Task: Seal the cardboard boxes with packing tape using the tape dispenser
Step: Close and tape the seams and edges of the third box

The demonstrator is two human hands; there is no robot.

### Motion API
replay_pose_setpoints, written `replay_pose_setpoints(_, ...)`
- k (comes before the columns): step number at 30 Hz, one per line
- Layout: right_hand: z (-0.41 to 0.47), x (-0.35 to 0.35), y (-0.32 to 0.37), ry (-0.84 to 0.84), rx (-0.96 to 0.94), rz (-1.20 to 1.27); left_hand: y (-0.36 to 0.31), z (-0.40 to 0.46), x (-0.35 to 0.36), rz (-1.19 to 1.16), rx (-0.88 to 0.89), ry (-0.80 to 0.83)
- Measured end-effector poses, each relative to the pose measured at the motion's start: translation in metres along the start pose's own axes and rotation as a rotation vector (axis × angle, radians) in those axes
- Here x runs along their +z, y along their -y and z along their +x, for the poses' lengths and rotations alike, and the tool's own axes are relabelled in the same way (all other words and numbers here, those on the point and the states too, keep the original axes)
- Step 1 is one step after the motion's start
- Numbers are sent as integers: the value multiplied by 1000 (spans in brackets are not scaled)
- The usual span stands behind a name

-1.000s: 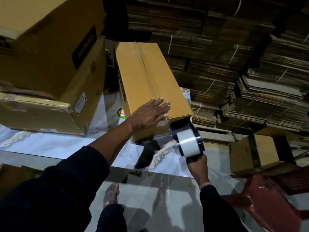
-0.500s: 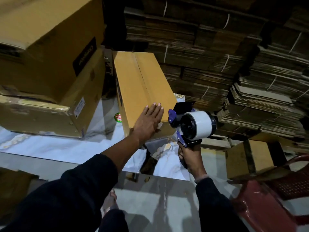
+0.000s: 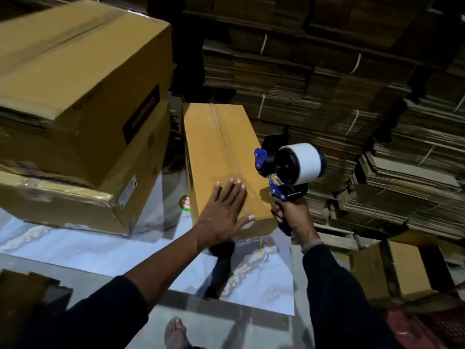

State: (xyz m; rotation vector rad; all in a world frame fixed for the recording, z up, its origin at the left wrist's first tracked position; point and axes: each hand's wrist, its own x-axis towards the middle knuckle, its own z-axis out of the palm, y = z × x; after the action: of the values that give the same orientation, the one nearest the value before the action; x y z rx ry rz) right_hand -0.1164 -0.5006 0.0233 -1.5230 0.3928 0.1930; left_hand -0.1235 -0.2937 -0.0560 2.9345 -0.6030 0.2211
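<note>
A: Nearest first. What of the arms?

B: Both in dark sleeves, reaching forward over the marbled worktop [image 3: 75,248]. Left arm runs up and rightward; left hand [image 3: 222,212] lies flat, fingers straight and together, palm pressed on the near end of the narrow cardboard box [image 3: 221,157], thumb splayed toward the box's near right corner.

A: Right side?

B: Right hand [image 3: 292,215] is raised just right of that box's near corner, fingers wrapped tight round the handle of the tape dispenser [image 3: 289,172]. Dispenser upright, blue-and-black frame, white tape roll [image 3: 308,161] on top, nose turned toward the box.

A: Dispenser on the box?

B: Beside its right edge, above the near corner; contact cannot be told.

A: The box itself?

B: Lengthwise away from the person, on the worktop, flaps closed, centre seam running near to far. Left hand sits over the seam's near end.

A: Around the box?

B: A round green sticker [image 3: 185,202] at its near left foot. Left of it, two large boxes [image 3: 75,96] stacked, the upper one skewed. Right of it and lower, a small box [image 3: 392,268]. Behind it, bundled flat cardboard stacks [image 3: 352,84], tied with white string.
</note>
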Motion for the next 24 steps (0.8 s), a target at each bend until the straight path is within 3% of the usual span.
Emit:
replay_pose_setpoints(3,23,10,17,-18,14,-169,8,6,-10,-11,-327,104)
replay_pose_setpoints(5,32,16,26,-8,6,-245,9,11,-15,-15,-451,160)
replay_pose_setpoints(10,56,23,37,39,2,-288,12,22,-18,-151,-499,188)
replay_pose_setpoints(17,60,16,39,75,59,-284,25,39,-18,-139,-368,238)
replay_pose_setpoints(24,30,2,9,81,146,-323,64,83,-15,-114,56,184)
